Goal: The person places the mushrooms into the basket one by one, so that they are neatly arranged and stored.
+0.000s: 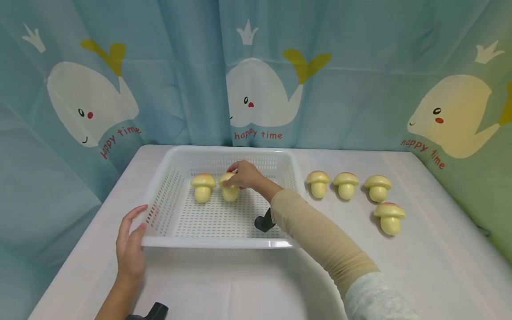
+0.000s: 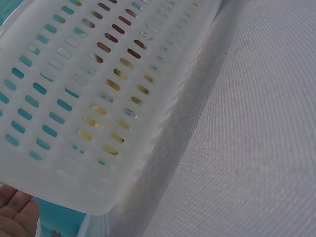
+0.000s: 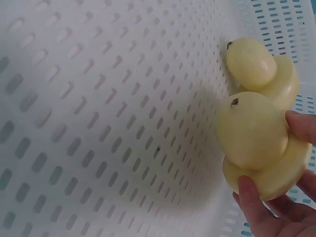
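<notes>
In the head view, a white perforated plastic basket [image 1: 216, 242] stands on the table. My left hand [image 1: 132, 249] holds its rim near the front left corner, the thumb and fingers at the edge; only some fingertips [image 2: 17, 210] of it show in the left wrist view. Inside the basket, my right hand [image 1: 246, 174] grips a pale yellow toy mushroom [image 1: 230, 194] by the cap, fingers and thumb around it in the right wrist view, its rounded stem [image 3: 252, 131] toward the camera. Just left of it is another mushroom [image 1: 202, 189] with a reddish tinge on its cap.
Right of the basket, several more mushrooms lie on the white-covered table [image 1: 432, 266]: three in a row, including one mushroom [image 1: 346, 186], and a nearer mushroom [image 1: 390, 218]. A blue curtain [image 1: 192, 89] with whale prints hangs behind the table.
</notes>
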Available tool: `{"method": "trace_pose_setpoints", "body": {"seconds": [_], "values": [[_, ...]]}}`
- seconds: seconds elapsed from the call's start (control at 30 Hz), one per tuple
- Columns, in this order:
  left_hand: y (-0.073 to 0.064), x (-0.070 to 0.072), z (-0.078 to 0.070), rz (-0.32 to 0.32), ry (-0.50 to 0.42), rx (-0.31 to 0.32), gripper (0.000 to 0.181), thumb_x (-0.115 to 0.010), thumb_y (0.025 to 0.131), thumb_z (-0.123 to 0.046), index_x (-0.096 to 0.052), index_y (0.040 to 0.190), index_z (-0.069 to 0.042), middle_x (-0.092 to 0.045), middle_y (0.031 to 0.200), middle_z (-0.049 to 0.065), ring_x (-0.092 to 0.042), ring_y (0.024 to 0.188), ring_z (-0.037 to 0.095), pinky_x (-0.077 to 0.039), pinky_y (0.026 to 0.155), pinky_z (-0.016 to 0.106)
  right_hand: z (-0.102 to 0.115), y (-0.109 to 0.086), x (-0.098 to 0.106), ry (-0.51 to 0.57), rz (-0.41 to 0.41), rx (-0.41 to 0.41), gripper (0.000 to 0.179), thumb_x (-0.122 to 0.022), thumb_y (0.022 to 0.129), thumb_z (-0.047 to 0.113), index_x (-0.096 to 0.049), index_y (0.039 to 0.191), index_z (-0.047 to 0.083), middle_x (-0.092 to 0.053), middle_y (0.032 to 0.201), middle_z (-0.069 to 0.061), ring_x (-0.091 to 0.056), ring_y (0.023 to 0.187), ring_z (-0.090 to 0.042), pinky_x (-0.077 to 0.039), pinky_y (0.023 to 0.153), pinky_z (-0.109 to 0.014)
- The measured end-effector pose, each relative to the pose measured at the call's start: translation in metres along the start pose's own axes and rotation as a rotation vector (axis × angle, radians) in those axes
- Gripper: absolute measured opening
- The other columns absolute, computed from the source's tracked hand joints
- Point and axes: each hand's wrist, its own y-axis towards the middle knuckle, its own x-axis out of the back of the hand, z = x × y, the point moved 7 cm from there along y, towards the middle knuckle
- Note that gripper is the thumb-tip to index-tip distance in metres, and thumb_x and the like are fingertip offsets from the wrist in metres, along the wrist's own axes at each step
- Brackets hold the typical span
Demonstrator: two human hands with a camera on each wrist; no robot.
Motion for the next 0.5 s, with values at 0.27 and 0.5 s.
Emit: {"method": "trace_pose_setpoints", "body": {"seconds": [0.27, 0.5], "values": [[0.0004, 0.0001, 0.0000, 0.005, -0.004, -0.008, 0.041, -0.026, 0.093, -0.012, -0.042, 0.130, -0.008, -0.040, 0.129, -0.002, -0.044, 0.109, 0.012, -0.041, 0.078, 0.017, -0.0014, 0.0006, -0.0030, 0.013, 0.012, -0.014, 0.041, -0.078, 0.072, 0.017, -0.062, 0.107, 0.004, -0.061, 0.095, -0.008, -0.058, 0.079, -0.017, -0.052, 0.065, -0.032], [0.0006, 0.0004, -0.0004, 0.004, 0.030, -0.012, 0.041, -0.025, 0.093, -0.012, -0.042, 0.131, -0.008, -0.040, 0.130, -0.002, -0.046, 0.108, 0.011, -0.042, 0.076, 0.016, -0.0022, 0.0022, -0.0047, -0.015, 0.007, -0.015, 0.042, -0.077, 0.072, 0.017, -0.061, 0.108, 0.004, -0.060, 0.093, -0.007, -0.057, 0.077, -0.015, -0.051, 0.065, -0.031]]}}
